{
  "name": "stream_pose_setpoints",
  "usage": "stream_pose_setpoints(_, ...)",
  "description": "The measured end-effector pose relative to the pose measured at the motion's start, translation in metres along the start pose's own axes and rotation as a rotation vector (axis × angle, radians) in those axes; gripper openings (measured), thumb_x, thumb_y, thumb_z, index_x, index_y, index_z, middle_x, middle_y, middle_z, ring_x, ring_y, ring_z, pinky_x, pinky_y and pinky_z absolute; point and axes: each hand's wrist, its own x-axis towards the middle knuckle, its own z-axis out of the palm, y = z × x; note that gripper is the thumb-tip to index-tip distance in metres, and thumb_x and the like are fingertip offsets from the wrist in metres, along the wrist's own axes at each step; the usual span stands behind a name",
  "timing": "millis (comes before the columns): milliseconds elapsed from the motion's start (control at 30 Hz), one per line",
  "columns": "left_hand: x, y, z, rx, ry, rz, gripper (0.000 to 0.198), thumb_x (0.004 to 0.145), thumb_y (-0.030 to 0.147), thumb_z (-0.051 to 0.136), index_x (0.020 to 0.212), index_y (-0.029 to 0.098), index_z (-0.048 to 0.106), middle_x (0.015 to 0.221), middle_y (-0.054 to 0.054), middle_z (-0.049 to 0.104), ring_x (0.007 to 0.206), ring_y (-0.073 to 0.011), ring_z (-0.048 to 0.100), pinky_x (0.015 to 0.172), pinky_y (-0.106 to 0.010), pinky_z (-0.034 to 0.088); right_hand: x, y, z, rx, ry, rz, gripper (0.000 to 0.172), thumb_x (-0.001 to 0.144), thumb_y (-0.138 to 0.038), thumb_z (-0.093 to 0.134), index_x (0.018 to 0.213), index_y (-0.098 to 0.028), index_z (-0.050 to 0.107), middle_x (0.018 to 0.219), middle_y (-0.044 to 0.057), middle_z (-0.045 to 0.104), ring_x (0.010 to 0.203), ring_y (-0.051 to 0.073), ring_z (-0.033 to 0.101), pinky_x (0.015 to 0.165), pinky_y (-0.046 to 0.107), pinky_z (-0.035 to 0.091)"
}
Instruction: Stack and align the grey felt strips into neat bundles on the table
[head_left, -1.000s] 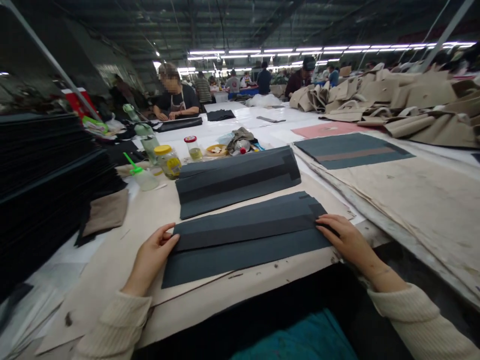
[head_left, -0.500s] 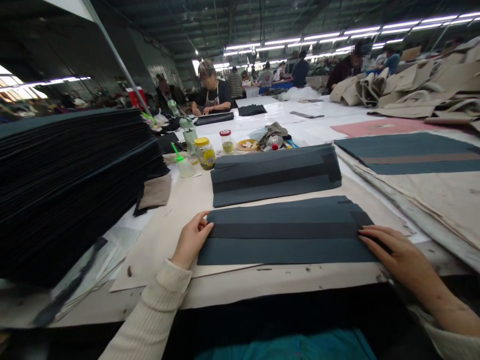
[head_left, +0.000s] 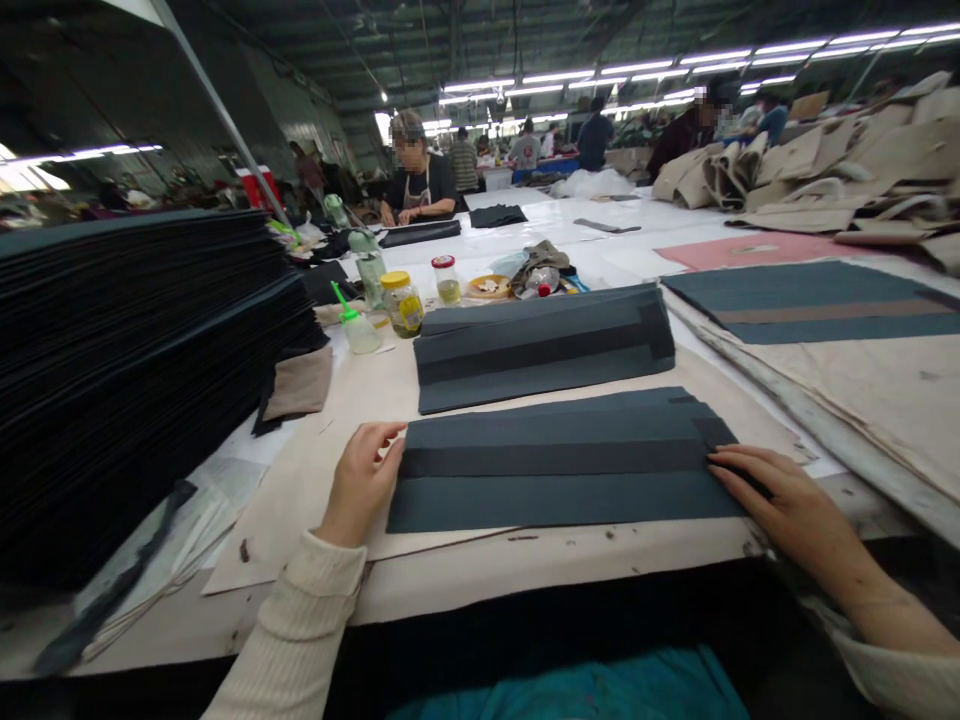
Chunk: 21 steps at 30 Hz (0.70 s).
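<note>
A dark blue-green fabric panel (head_left: 547, 503) with a black strip (head_left: 555, 459) along its length lies flat in front of me on a pale sheet. At its left end is my left hand (head_left: 365, 480), with bent fingers and the thumb a little apart, the tips at the panel's edge. My right hand (head_left: 780, 497) rests its outstretched fingertips on the panel's right end, beside a small black patch (head_left: 712, 432). Both hands look open. Just beyond this panel lies a second, similar piece (head_left: 547, 345), also with a black strip.
A tall stack of dark sheets (head_left: 135, 370) stands at left. Behind the panels are a squeeze bottle (head_left: 363, 333), a yellow-lidded jar (head_left: 403, 304) and a red-lidded jar (head_left: 446, 280). Another panel (head_left: 825, 290) lies at right. Beige pieces (head_left: 840, 165) are heaped farther back. A co-worker (head_left: 420, 180) works across the table.
My left thumb has drawn back from over the panel to its left edge. The right hand still rests on the other end. The whole view has shifted slightly.
</note>
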Motion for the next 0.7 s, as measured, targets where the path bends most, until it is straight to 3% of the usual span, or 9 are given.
stream_pose_setpoints(67, 0.0, 0.006, 0.003, -0.025, -0.22, 0.114, 0.025, 0.079, 0.03, 0.042, 0.094, 0.022, 0.06, 0.095, -0.007, 0.058, 0.089, -0.0198, 0.053, 0.081, -0.031, 0.043, 0.001, -0.007, -0.004, 0.004, 0.004, 0.021, 0.026, 0.082, -0.039, 0.046, 0.095, -0.022, 0.06, 0.101, 0.008, 0.059, 0.098, 0.024, 0.053, 0.09, 0.044, 0.042)
stream_pose_setpoints(133, 0.002, 0.002, 0.003, 0.001, -0.36, 0.13, 0.024, 0.078, 0.036, 0.044, 0.087, 0.023, 0.063, 0.09, -0.006, 0.061, 0.088, -0.0212, 0.054, 0.083, -0.033, 0.042, 0.003, -0.014, -0.009, 0.017, -0.019, 0.03, 0.025, 0.084, -0.037, 0.045, 0.095, -0.021, 0.061, 0.102, 0.009, 0.059, 0.099, 0.023, 0.053, 0.09, 0.042, 0.043)
stream_pose_setpoints(267, 0.012, -0.021, -0.005, 0.085, -0.373, 0.049, 0.026, 0.072, 0.042, 0.047, 0.079, 0.024, 0.063, 0.084, -0.006, 0.063, 0.082, -0.0238, 0.058, 0.078, -0.034, 0.046, 0.007, -0.021, -0.015, 0.041, -0.07, 0.017, 0.026, 0.085, -0.033, 0.043, 0.098, -0.022, 0.062, 0.104, 0.008, 0.06, 0.1, 0.022, 0.053, 0.092, 0.041, 0.042)
stream_pose_setpoints(367, 0.018, -0.018, -0.013, 0.123, -0.333, 0.058, 0.026, 0.074, 0.041, 0.047, 0.081, 0.022, 0.063, 0.084, -0.005, 0.064, 0.08, -0.0239, 0.06, 0.076, -0.035, 0.048, 0.006, -0.017, -0.018, 0.082, -0.041, 0.032, 0.026, 0.086, -0.03, 0.042, 0.099, -0.021, 0.062, 0.106, 0.008, 0.059, 0.101, 0.02, 0.053, 0.092, 0.04, 0.041)
stream_pose_setpoints(433, 0.021, -0.003, -0.012, 0.116, -0.333, 0.11, 0.028, 0.077, 0.043, 0.045, 0.084, 0.021, 0.062, 0.085, -0.005, 0.064, 0.078, -0.0227, 0.06, 0.071, -0.034, 0.049, 0.006, -0.011, -0.02, 0.107, 0.039, 0.074, 0.026, 0.086, -0.029, 0.04, 0.1, -0.02, 0.061, 0.106, 0.008, 0.059, 0.102, 0.02, 0.052, 0.093, 0.039, 0.04)
stream_pose_setpoints(533, 0.028, 0.036, 0.002, 0.071, -0.358, 0.266, 0.03, 0.078, 0.044, 0.045, 0.089, 0.021, 0.061, 0.087, -0.005, 0.063, 0.081, -0.0213, 0.06, 0.071, -0.031, 0.05, 0.01, 0.003, -0.026, 0.091, 0.142, 0.152, 0.027, 0.086, -0.029, 0.041, 0.101, -0.019, 0.06, 0.104, 0.008, 0.059, 0.102, 0.02, 0.052, 0.092, 0.039, 0.04)
stream_pose_setpoints(700, 0.039, 0.134, 0.054, -0.011, -0.538, 0.554, 0.028, 0.085, 0.031, 0.04, 0.104, 0.022, 0.057, 0.105, -0.005, 0.06, 0.097, -0.0176, 0.056, 0.085, -0.029, 0.046, 0.021, 0.018, -0.031, -0.032, 0.037, 0.216, 0.029, 0.083, -0.033, 0.045, 0.1, -0.016, 0.062, 0.104, 0.01, 0.06, 0.1, 0.022, 0.053, 0.092, 0.04, 0.04)
